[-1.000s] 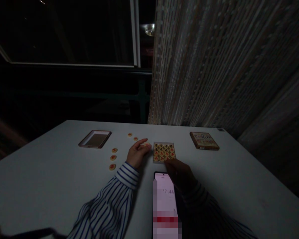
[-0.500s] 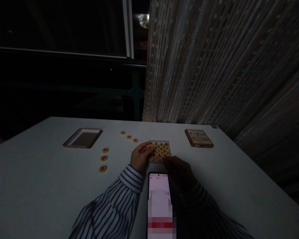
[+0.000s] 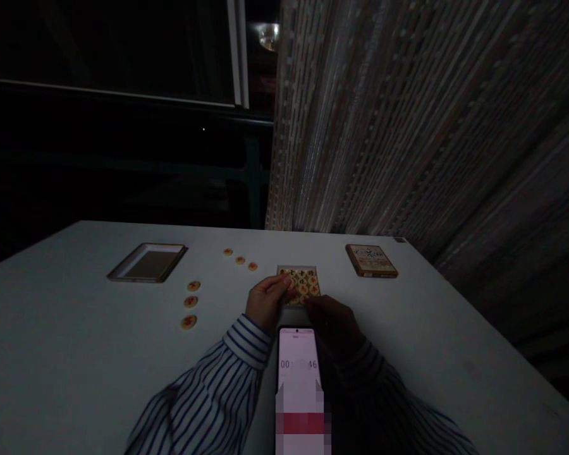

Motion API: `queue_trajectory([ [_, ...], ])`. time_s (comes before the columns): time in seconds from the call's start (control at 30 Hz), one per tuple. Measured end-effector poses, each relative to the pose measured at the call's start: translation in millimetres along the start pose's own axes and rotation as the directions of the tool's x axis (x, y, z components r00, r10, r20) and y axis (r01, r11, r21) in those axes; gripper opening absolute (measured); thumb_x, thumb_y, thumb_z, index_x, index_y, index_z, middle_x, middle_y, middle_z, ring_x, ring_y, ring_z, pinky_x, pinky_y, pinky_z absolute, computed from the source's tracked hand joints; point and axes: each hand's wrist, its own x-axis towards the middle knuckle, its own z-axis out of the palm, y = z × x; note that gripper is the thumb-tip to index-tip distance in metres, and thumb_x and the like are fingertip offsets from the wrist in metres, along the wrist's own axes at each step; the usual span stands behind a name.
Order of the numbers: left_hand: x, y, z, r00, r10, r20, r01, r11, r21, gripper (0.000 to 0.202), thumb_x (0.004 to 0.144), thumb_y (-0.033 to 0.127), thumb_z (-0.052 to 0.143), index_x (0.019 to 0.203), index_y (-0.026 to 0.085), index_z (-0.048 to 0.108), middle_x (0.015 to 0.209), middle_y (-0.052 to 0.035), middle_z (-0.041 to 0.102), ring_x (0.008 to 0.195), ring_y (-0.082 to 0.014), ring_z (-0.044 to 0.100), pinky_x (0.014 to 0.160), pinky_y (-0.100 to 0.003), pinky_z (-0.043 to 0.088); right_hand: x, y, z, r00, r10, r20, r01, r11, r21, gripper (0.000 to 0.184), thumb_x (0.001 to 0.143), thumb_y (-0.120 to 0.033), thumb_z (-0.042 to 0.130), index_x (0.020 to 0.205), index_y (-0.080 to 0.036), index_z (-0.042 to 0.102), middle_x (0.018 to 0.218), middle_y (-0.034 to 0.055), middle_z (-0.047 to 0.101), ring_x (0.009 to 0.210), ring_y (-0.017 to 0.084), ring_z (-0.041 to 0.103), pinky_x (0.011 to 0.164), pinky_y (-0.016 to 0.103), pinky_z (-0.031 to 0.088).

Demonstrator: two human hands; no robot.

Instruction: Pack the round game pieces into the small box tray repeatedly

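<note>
A small tray (image 3: 298,268) of round xiangqi pieces (image 3: 304,289) with red and black characters lies in front of me. My left hand (image 3: 267,299) reaches over the tray's left edge, its thumb and index finger closed around a pale xiangqi piece (image 3: 291,284). At the tray's near right corner, my right hand (image 3: 336,319) is curled in deep shadow, its fingertips by the front row; what they hold, if anything, is hidden. Below the tray, between my forearms, lies a phone (image 3: 298,354) with a lit, partly blurred timer screen.
Several loose xiangqi pieces with red marks (image 3: 190,302) lie left of the tray in two short lines. Farther left is an open shallow box (image 3: 123,277). A printed box (image 3: 372,260) lies at the right. Behind the white table (image 3: 99,354) hangs a string curtain (image 3: 341,126).
The whole view has shifted slightly, so things sit a little farther left. Both hands stay at the tray; my right fingertips now overlap its near row more, covering some pieces.
</note>
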Motion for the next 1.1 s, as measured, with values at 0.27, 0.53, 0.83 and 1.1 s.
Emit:
queue_trajectory([
  [0.27,-7,0,5.3,0.996,-0.045,0.081,0.05,0.997,-0.063,0.03,0.058,0.024,0.072,0.083,0.01,0.063,0.077,-0.0073,0.067,0.07,-0.0175,0.065,0.071,-0.029,0.052,1,2,-1,1.0,0.005,-0.025,-0.006,0.999,-0.032,0.021,0.084,-0.025,0.04,0.082,-0.019,0.06,0.07,0.0038,0.063,0.062,0.011,0.057,0.057,0.02,0.045],
  [0.53,-11,-2,8.0,0.989,-0.058,0.135,0.059,0.998,-0.002,0.032,0.056,0.026,0.073,0.083,0.012,0.066,0.079,-0.0065,0.069,0.072,-0.0161,0.064,0.076,-0.03,0.05,4,5,-3,0.991,0.005,-0.135,0.001,0.999,0.041,0.022,0.082,-0.024,0.045,0.098,-0.019,0.059,0.081,0.0059,0.063,0.073,0.013,0.056,0.06,0.023,0.047],
  [0.83,-11,-4,7.2,0.983,-0.065,0.17,0.055,0.996,0.067,0.031,0.052,0.028,0.074,0.079,0.014,0.069,0.079,-0.0056,0.069,0.072,-0.0148,0.063,0.075,-0.029,0.05,5,5,-3,0.987,0.047,-0.156,-0.04,0.998,0.046,0.021,0.079,-0.028,0.05,0.097,-0.02,0.06,0.081,0.0062,0.062,0.071,0.014,0.057,0.06,0.024,0.048],
  [1.1,-12,-3,5.1,0.982,-0.055,0.182,0.035,0.993,0.113,0.024,0.055,0.027,0.072,0.076,0.018,0.069,0.075,-0.003,0.069,0.068,-0.0127,0.062,0.072,-0.025,0.049,7,2,-4,0.98,0.002,-0.198,0.008,0.999,0.047,0.022,0.079,-0.026,0.051,0.097,-0.019,0.059,0.082,0.0077,0.061,0.073,0.014,0.057,0.064,0.027,0.05],
])
